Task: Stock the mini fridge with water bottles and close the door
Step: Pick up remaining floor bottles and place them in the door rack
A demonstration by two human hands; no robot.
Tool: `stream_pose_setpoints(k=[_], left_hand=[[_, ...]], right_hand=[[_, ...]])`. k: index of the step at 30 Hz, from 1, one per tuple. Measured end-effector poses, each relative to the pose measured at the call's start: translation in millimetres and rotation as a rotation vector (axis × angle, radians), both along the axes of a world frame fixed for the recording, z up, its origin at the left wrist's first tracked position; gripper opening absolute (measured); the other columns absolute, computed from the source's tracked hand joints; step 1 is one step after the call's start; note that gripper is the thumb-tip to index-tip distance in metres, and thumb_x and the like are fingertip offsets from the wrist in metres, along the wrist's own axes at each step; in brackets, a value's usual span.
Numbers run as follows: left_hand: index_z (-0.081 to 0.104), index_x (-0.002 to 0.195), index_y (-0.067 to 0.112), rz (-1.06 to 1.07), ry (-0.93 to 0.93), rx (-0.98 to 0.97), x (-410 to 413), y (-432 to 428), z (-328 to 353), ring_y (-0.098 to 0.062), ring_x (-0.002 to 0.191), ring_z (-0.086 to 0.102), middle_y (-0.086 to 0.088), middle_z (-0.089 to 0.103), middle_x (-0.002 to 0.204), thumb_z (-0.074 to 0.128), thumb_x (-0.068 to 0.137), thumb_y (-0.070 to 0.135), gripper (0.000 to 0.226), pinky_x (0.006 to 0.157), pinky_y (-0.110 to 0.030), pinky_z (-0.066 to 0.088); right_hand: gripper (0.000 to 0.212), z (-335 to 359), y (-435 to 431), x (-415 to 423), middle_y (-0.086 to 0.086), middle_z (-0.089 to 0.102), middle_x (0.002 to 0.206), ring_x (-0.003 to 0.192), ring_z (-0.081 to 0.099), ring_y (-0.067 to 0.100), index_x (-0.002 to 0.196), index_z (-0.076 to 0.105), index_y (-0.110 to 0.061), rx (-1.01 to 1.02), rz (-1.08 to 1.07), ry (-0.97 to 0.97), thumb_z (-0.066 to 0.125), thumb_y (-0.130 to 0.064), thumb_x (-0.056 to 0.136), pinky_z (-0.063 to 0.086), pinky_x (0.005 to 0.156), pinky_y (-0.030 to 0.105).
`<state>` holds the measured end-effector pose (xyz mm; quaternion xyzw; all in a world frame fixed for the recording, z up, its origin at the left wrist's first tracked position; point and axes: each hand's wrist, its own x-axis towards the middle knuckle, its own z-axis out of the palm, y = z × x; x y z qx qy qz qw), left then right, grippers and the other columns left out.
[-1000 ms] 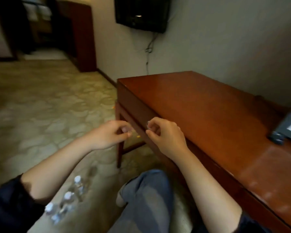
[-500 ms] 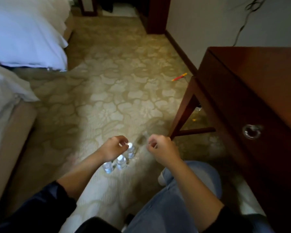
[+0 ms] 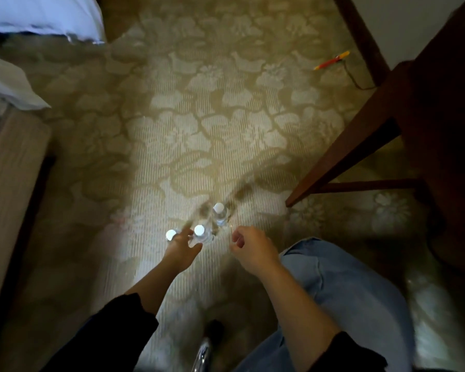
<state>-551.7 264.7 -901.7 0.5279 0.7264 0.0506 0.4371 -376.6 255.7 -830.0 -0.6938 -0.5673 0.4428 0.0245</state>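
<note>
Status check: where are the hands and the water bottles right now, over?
Left hand open, reaching among three upright water bottles on carpet. Right hand loosely curled, empty, beside them. Fridge out of view. Nothing blocking.

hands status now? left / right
Left hand: open, reaching among the water bottles, nothing gripped yet.
Right hand: loosely curled, empty.

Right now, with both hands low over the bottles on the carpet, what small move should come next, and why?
Probably close the left hand around the middle bottle. Its fingers are spread open between that bottle and the left bottle, gripping neither. All three stand upright on the carpet, the far bottle included, and the right hand hangs empty beside them.
</note>
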Motion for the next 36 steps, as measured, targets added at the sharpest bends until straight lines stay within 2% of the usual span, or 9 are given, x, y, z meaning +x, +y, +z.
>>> stream_pose_setpoints(k=[4,7,10,15,21,26,29,33,36], left_hand=[[0.033,0.142,0.009,-0.025,0.105,-0.056,2.0,14.9,-32.9,-0.032,0.117,0.054,-0.018,0.052,0.132,0.062,0.087,0.018,0.063,0.094,-0.037,0.045],[0.034,0.141,0.009,-0.020,0.157,-0.063,4.2,25.8,-55.7,-0.034,0.117,0.052,-0.021,0.050,0.132,0.065,0.085,0.014,0.065,0.092,-0.037,0.045],[0.035,0.140,0.010,-0.009,0.157,-0.063,5.0,37.6,-78.6,-0.037,0.110,0.055,-0.023,0.049,0.127,0.067,0.083,0.017,0.066,0.092,-0.042,0.046],[0.039,0.137,0.007,0.016,0.139,-0.033,18.8,45.6,-111.8,-0.038,0.110,0.055,-0.024,0.045,0.131,0.062,0.086,0.017,0.056,0.089,-0.041,0.047],[0.042,0.129,0.002,0.044,0.201,0.009,36.3,43.4,-124.4,-0.037,0.104,0.052,-0.024,0.052,0.120,0.056,0.088,0.013,0.045,0.081,-0.037,0.040],[0.052,0.119,0.003,-0.078,0.166,0.076,39.2,32.7,-97.1,-0.034,0.105,0.054,-0.019,0.054,0.119,0.055,0.089,0.012,0.032,0.087,-0.039,0.044],[0.059,0.109,0.006,-0.270,0.130,0.150,33.0,18.0,-81.5,-0.027,0.097,0.061,-0.014,0.061,0.111,0.057,0.088,0.012,0.022,0.084,-0.030,0.047],[0.057,0.102,0.018,-0.326,-0.048,0.267,35.6,2.3,-28.2,-0.017,0.096,0.058,-0.001,0.057,0.104,0.057,0.088,0.014,0.014,0.083,-0.022,0.043],[0.062,0.101,0.008,-0.448,-0.083,0.427,37.6,-9.2,20.5,-0.017,0.090,0.061,-0.008,0.065,0.098,0.064,0.084,0.007,0.016,0.076,-0.009,0.038]], right_hand=[[0.020,-14.6,16.9,2.0,0.001,0.064,0.103,0.087,0.055,0.014,0.107,0.061,-0.018,-0.040,-0.075,0.095,0.060,-0.026,0.089,0.046,0.074,0.028],[0.017,-19.1,35.1,1.8,-0.003,0.060,0.092,0.085,0.059,0.017,0.104,0.060,-0.017,-0.038,-0.125,0.178,0.060,-0.026,0.089,0.052,0.079,0.035],[0.019,-23.2,47.2,1.2,-0.001,0.061,0.094,0.089,0.061,0.019,0.106,0.060,-0.017,-0.049,-0.135,0.217,0.060,-0.028,0.090,0.053,0.084,0.040],[0.029,-32.5,58.3,-2.9,0.005,0.065,0.109,0.099,0.062,0.022,0.115,0.058,-0.015,-0.099,-0.127,0.251,0.060,-0.030,0.089,0.052,0.089,0.041],[0.022,-36.9,59.8,8.8,0.005,0.065,0.104,0.093,0.061,0.022,0.108,0.058,-0.017,-0.110,-0.179,0.263,0.061,-0.027,0.088,0.053,0.086,0.041],[0.022,-32.8,44.5,20.6,0.000,0.059,0.100,0.091,0.058,0.018,0.108,0.059,-0.016,-0.108,-0.240,0.259,0.061,-0.024,0.088,0.050,0.080,0.034],[0.026,-22.2,33.8,26.4,0.000,0.056,0.102,0.093,0.055,0.015,0.112,0.059,-0.012,-0.132,-0.336,0.342,0.063,-0.021,0.088,0.045,0.075,0.027],[0.023,3.0,6.3,38.6,0.000,0.057,0.100,0.093,0.055,0.015,0.111,0.059,-0.012,-0.090,-0.353,0.355,0.061,-0.018,0.089,0.044,0.073,0.023],[0.020,22.8,-19.1,50.0,0.002,0.060,0.097,0.091,0.057,0.016,0.110,0.059,-0.012,-0.041,-0.331,0.322,0.060,-0.016,0.090,0.045,0.069,0.021]])
